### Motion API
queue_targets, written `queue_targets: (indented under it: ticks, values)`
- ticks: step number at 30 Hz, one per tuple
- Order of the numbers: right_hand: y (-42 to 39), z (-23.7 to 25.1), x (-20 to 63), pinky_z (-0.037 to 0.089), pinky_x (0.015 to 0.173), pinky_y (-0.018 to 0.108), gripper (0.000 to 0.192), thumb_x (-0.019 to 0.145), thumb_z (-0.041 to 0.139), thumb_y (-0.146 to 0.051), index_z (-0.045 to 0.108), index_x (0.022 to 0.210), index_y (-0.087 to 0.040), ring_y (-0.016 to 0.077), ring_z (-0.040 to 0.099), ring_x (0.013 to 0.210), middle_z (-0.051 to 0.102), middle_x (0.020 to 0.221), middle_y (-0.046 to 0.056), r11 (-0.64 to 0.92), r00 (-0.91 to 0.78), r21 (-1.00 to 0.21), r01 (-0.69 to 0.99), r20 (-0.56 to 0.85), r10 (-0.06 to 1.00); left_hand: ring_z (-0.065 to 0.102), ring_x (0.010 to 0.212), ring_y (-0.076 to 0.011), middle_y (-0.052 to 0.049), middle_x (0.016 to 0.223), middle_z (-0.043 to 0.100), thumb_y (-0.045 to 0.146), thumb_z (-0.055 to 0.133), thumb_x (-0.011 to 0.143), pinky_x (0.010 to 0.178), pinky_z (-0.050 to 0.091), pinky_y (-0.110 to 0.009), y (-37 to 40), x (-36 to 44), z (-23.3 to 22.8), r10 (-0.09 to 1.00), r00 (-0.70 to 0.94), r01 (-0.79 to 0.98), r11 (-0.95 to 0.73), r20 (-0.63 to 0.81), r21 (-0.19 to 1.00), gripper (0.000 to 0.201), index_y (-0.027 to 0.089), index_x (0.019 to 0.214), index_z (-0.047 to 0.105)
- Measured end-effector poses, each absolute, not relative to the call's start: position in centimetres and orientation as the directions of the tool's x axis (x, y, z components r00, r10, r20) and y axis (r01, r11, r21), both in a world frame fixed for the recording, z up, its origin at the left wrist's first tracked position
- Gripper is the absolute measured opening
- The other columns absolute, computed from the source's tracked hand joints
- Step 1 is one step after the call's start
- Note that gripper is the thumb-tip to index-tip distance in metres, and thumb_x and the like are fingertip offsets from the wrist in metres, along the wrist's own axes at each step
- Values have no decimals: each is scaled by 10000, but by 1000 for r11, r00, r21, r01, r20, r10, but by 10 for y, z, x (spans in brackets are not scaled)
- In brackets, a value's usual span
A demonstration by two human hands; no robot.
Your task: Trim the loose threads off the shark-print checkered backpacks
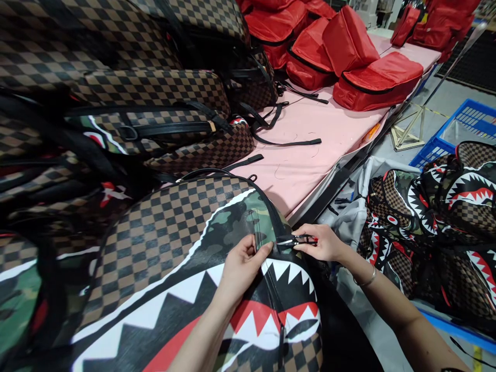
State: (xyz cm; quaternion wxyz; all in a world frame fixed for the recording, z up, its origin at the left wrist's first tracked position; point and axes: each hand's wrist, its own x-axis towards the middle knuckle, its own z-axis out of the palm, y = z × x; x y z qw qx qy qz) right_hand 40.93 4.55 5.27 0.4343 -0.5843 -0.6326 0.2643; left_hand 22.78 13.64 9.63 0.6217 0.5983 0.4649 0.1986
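Note:
A backpack (pixel 163 227) with brown-black checks, camouflage and a printed shark mouth lies in front of me on the table. My left hand (pixel 242 263) rests on its camouflage part, fingers curled and thumb pressing beside the zipper seam. Whether a loose thread is between those fingers is too small to tell. In my right hand (pixel 320 243) is a small pair of thread snips (pixel 289 241), the fingers closed around the handles. The blades point left at the seam, close to my left thumb. A zipper pull (pixel 281 338) hangs lower on the bag's side.
Checked backpacks (pixel 155 93) are piled at the left and back. Several red bags (pixel 375 77) sit on the far end of the pink tabletop (pixel 306 124), with black straps lying across it. To the right, more shark-print bags (pixel 434 222) fill a container by a blue crate (pixel 457 129).

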Motion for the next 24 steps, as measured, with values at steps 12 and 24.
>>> queue_targets:
  ticks: [12, 24]
  values:
    - [43, 63, 411, 424, 658, 218, 215, 820, 569, -292, 583, 1016, -204, 146, 604, 727, 659, 857, 22, 152, 27, -780, 607, 211, 977, 449, 562, -93, 40, 597, 510, 449, 656, 636, 515, 360, -189, 137, 228, 95, 799, 496, 322, 195, -340, 926, 331, 178, 644, 466]
    - [45, 70, 412, 413, 664, 219, 200, 802, 587, -271, 585, 991, -208, 146, 597, 732, 654, 854, 20, 157, 21, -785, 599, 212, 977, 432, 533, -88, 42, 571, 492, 448, 659, 635, 492, 355, -187, 136, 228, 96, 806, 485, 322, 197, -340, 926, 348, 179, 619, 438]
